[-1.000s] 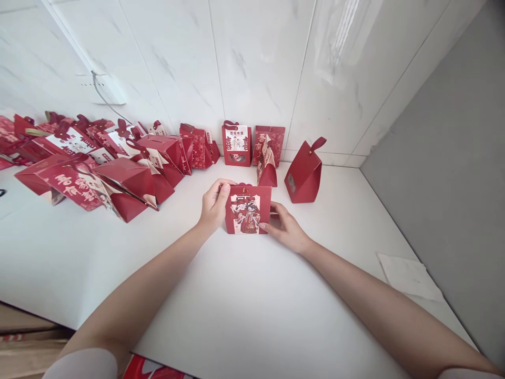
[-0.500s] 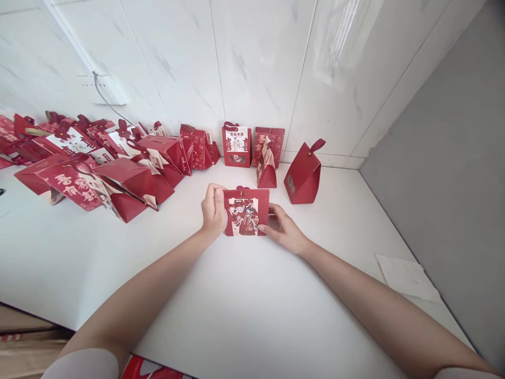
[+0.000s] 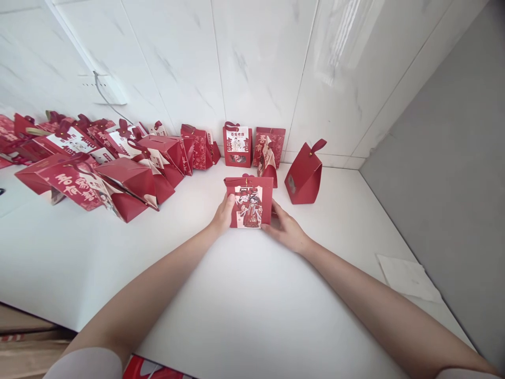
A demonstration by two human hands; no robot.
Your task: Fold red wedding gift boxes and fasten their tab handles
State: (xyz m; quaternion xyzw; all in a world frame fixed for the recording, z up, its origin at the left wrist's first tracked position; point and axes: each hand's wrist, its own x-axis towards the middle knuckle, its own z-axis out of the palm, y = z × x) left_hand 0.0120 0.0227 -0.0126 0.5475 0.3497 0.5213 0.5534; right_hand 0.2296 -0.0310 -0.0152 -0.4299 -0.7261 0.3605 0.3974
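A small red gift box (image 3: 249,201) with a printed couple on its front stands upright on the white tabletop (image 3: 244,300). My left hand (image 3: 224,212) grips its left side with curled fingers. My right hand (image 3: 284,227) presses against its lower right side, fingers wrapped round the back. Both forearms reach in from the bottom of the view.
Several red gift boxes (image 3: 118,168) lie piled at the left along the tiled wall. Three more stand behind the held box, among them a plain red pouch-shaped one (image 3: 304,172). A white paper sheet (image 3: 408,276) lies at the right, near the grey wall.
The box has been pushed a little away from me and set more upright. My left hand dropped from the box's top left corner to its left side.
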